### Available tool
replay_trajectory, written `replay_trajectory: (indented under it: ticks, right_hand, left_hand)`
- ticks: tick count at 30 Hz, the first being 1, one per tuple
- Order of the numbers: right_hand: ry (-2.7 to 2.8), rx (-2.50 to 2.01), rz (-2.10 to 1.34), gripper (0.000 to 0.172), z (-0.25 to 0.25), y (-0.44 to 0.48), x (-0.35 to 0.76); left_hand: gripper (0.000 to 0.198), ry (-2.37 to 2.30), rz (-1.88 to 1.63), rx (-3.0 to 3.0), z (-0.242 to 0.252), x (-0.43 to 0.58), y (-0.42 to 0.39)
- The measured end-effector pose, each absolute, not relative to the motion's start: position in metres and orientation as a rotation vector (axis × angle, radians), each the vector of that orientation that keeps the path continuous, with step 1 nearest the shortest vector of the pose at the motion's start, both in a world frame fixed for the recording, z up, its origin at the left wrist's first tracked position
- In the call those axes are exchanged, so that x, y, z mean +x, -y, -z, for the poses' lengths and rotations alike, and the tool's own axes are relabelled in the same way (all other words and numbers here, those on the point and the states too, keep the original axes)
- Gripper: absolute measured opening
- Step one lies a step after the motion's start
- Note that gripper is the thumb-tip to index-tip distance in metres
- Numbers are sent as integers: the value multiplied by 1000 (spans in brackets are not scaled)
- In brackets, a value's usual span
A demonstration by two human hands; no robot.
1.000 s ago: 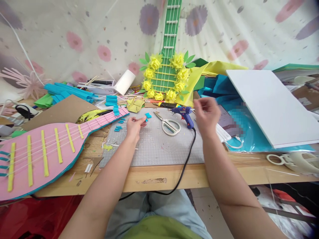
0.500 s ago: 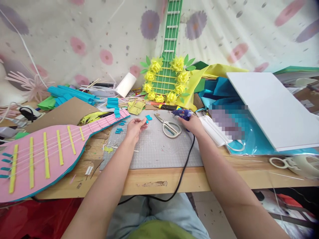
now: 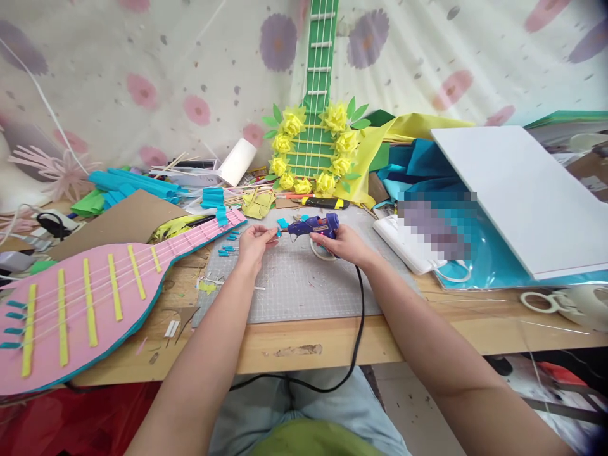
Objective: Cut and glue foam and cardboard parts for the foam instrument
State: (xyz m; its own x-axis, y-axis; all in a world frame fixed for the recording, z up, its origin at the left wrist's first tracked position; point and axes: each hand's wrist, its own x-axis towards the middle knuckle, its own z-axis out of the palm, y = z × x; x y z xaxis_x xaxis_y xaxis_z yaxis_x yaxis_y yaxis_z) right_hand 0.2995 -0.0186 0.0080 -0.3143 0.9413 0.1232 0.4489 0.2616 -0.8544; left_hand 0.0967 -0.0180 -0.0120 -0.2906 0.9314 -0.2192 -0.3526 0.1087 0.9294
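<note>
My right hand (image 3: pixel 342 244) is closed around a dark blue hot glue gun (image 3: pixel 313 225), its nozzle pointing left. A black cord hangs from the gun's handle over the table edge. Between the fingertips of my left hand (image 3: pixel 256 244) is a small strip of blue paper (image 3: pixel 282 223), right at the gun's nozzle. Whether nozzle and paper touch I cannot tell. Beneath the gun lie scissors (image 3: pixel 323 252), mostly hidden, on the grey cutting mat (image 3: pixel 304 294). Several small blue-wrapped pieces (image 3: pixel 228 247) lie just left of my left hand.
A pink paper instrument (image 3: pixel 104 297) with yellow strips fills the left side. Behind the mat stands a green paper guitar (image 3: pixel 311 149) with yellow flowers. A yellow-black utility knife (image 3: pixel 325 202) lies at the mat's far edge. On the right, a white board (image 3: pixel 517 196) leans over blue sheets.
My right hand has lifted the glue gun and brought it left, over the scissors, to the blue paper strip. My left hand has stayed nearly in place.
</note>
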Motion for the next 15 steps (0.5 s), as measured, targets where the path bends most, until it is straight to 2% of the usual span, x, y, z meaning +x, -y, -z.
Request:
replay_trajectory:
  ticks: [15]
  right_hand:
    - [1906,-1261,-973,39,-6,19,301]
  left_hand:
    - [38,-1273,-1469,694,11,97,18]
